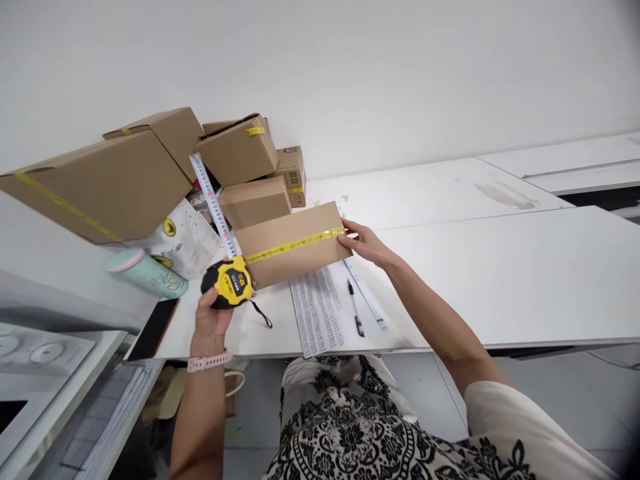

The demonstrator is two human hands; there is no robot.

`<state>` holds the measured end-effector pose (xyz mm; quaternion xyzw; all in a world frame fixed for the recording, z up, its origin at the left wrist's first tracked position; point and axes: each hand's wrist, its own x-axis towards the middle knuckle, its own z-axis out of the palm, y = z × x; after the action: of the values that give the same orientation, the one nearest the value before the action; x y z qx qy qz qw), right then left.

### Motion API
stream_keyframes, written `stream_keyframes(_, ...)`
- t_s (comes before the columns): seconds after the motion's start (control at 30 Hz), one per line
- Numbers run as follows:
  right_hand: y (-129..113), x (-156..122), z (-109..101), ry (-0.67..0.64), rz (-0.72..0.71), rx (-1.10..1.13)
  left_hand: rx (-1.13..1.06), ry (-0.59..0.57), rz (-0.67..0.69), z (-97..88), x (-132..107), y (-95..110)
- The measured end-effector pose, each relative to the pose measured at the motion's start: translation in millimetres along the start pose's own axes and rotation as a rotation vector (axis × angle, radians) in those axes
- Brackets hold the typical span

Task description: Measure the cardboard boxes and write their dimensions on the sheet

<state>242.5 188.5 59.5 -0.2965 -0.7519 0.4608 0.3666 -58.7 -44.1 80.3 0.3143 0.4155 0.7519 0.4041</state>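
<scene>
My left hand [213,313] is closed around a yellow and black tape measure [231,283]. Its white blade [213,203] is pulled out and runs away from me, along the left end of a cardboard box [300,263]. Yellow tape crosses that long, flat box from end to end. At the box's right end, the fingers and thumb of my right hand [367,243] grip its edge. Beneath and in front of the box lies a printed sheet [317,313] of number columns, with a black pen [355,307] and a ruler [367,298] to its right.
Several cardboard boxes [100,180] are piled at the back left against the wall. A mint green bottle [150,272] lies near white avocado-print packaging [185,233]. Toward the left table edge is a dark flat object [157,327]. The white table [480,280] stretches far to the right.
</scene>
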Motion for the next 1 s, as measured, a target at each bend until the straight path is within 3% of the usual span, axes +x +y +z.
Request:
stream_keyframes(0.17,-16.3,6.4,-3.8,0.028,0.0,-0.123,0.016,-0.025,0.005,13.6,10.0,21.5)
stream_keyframes(0.53,-5.6,21.8,-5.1,0.091,0.054,-0.163,0.016,-0.026,-0.062,11.3,40.3,7.7)
stream_keyframes(0.77,7.8,32.8,-7.6,0.155,0.151,-0.13,0.039,-0.027,-0.076,26.8,60.8,3.7)
stream_keyframes(0.87,14.6,42.2,-3.3,0.188,0.229,-0.09,0.041,-0.007,-0.037,42.0,48.4,4.1)
stream_keyframes(1.0,20.1,59.5,0.5,0.213,0.185,-0.163,0.025,-0.023,-0.098,68.1,-2.4,4.7)
